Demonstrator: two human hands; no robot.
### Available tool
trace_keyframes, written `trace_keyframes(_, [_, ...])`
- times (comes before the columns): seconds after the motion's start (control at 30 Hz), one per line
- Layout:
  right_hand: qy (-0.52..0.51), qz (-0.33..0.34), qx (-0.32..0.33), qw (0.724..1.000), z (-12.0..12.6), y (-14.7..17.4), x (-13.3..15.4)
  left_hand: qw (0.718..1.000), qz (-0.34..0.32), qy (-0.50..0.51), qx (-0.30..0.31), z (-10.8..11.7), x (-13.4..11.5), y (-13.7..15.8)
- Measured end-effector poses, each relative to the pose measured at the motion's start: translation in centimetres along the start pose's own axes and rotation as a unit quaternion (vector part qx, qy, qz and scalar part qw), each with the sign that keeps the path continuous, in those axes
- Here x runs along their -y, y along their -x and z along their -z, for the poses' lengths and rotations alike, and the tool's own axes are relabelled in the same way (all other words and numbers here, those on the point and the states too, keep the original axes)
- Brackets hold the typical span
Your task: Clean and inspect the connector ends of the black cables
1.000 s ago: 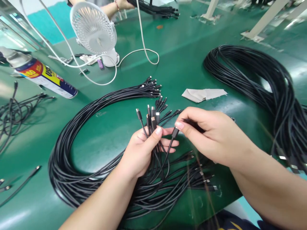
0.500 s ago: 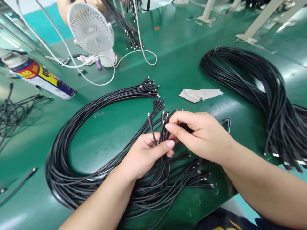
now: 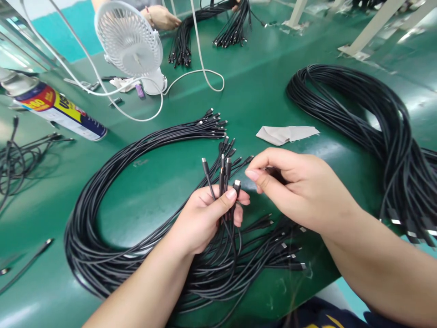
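Black cable ends (image 3: pixel 225 173) now sit in the left hand (image 3: pixel 201 216) alone; right hand (image 3: pixel 297 187) drawn apart.
From my remote view, half a second ago the right fingertips were at the cluster; now a gap separates them, and a pale-tipped connector (image 3: pixel 236 185) shows under the left thumb. I read this as the sorting of that end being left to one hand. Left fingers are partly curled round several connectors, tips upward; right fingers are curled, thumb near index, whether pinching anything I cannot tell. Held ends stand above the looped cable bundle (image 3: pixel 83 223), toward the near edge of the table (image 3: pixel 259 105).
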State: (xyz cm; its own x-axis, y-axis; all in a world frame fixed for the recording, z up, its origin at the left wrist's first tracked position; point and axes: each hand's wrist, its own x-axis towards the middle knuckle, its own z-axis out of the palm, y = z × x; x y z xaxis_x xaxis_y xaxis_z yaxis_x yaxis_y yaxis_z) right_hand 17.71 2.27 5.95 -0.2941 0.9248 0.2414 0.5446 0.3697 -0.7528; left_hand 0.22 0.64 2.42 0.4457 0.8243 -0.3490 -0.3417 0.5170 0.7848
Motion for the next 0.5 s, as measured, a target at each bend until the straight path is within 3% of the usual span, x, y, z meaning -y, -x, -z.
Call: trace_keyframes(0.5, [0.108, 0.03, 0.057, 0.992, -0.5, 1.1, 0.1, 0.999, -0.035, -0.005, -0.026, 0.3, 0.3, -0.1])
